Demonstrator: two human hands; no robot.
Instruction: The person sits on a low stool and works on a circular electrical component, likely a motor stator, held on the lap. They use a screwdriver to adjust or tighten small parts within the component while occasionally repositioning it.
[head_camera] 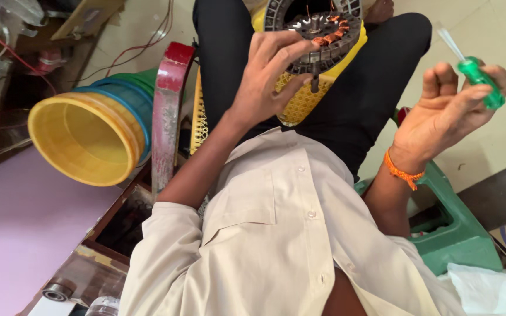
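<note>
At twelve o'clock in the view, a round grey metal motor stator wound with copper wire (323, 32) rests on the person's lap, over a yellow woven plastic seat (303, 99). The left hand (267, 70) lies against its rim at about eight o'clock, fingers spread and curled around the edge and the short dark shaft that sticks out there. The right hand (449, 108), well apart at three o'clock, is raised with its fingers closed on a green transparent-handled screwdriver (478, 76), blade pointing to eleven o'clock. An orange thread band (403, 171) circles that wrist. At nine o'clock lies a stack of yellow, blue and green plastic buckets (89, 134) on its side.
</note>
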